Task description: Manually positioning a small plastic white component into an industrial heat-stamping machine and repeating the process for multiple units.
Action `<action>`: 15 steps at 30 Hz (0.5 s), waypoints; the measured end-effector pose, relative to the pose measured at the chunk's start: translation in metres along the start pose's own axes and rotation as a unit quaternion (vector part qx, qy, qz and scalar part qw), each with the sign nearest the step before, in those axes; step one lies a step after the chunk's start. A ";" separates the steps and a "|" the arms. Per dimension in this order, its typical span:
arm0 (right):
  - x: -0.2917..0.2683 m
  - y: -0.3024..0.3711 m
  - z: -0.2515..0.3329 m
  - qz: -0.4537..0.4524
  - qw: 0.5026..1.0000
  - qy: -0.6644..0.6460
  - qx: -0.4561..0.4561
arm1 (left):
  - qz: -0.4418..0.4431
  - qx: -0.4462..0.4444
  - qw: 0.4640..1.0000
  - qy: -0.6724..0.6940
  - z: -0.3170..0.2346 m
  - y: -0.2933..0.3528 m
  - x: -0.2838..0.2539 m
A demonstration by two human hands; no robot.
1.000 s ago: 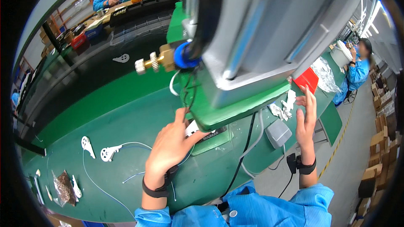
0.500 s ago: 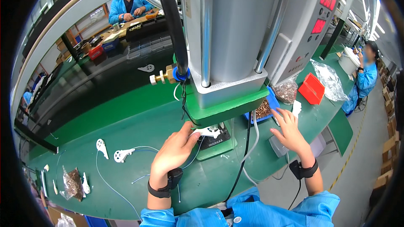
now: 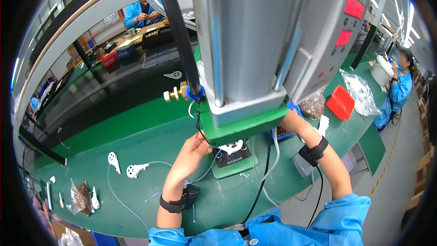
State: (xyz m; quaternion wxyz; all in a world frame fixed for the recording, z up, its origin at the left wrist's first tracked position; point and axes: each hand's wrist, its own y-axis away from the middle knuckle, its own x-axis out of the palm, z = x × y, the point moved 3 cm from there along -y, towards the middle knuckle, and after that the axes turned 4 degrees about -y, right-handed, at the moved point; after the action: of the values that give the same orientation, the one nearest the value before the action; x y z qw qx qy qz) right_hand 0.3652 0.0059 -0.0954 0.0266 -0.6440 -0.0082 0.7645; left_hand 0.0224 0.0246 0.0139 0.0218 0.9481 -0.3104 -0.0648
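Under the green press head [image 3: 246, 125], a white plastic part [image 3: 233, 147] with a round spoked end sits over the black block [image 3: 234, 157] on the press base. My left hand [image 3: 189, 155] is at its left, fingers closed around its narrow end, fingertips partly hidden by the press head. A thin blue-grey cord [image 3: 210, 171] trails from the part. My right hand [image 3: 293, 122] reaches over the blue tray [image 3: 295, 107] of small brass-coloured pieces [image 3: 282, 132]. Its fingers are hidden behind the press head, so I cannot see whether they grip anything.
Two more white parts [image 3: 114, 161] [image 3: 135, 170] with cords lie to the left, beyond them a bag of brown pieces [image 3: 81, 198]. At right are another bag [image 3: 313, 106], a red bin [image 3: 340, 102] and clear plastic [image 3: 359, 91]. Black cable [image 3: 261, 187] crosses the front. Co-workers sit farther off.
My right hand has moved from beside the blue tray, fingers spread, to over it, behind the press head. My left hand stays by the white part, whose round end now shows more fully.
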 end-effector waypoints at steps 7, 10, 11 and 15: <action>-0.028 0.025 0.019 -0.180 0.977 -0.022 -0.110 | -0.133 0.037 0.986 -0.091 0.010 -0.044 -0.127; -0.039 0.030 0.028 -0.184 0.974 -0.068 -0.111 | -0.262 0.037 0.944 -0.197 0.041 -0.105 -0.198; -0.046 0.032 0.030 -0.184 0.974 -0.055 -0.117 | -0.361 -0.038 0.840 -0.403 0.044 -0.125 -0.213; -0.066 0.067 0.029 -0.169 0.983 -0.038 -0.067 | -0.341 -0.190 0.760 -0.520 0.034 -0.223 -0.197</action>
State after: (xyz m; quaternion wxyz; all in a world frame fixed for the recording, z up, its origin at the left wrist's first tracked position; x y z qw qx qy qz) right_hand 0.3460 -0.0639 -0.0282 0.1113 -0.6045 -0.1691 0.7705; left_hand -0.0090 0.3205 -0.0165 0.0130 0.7886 0.0881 -0.6084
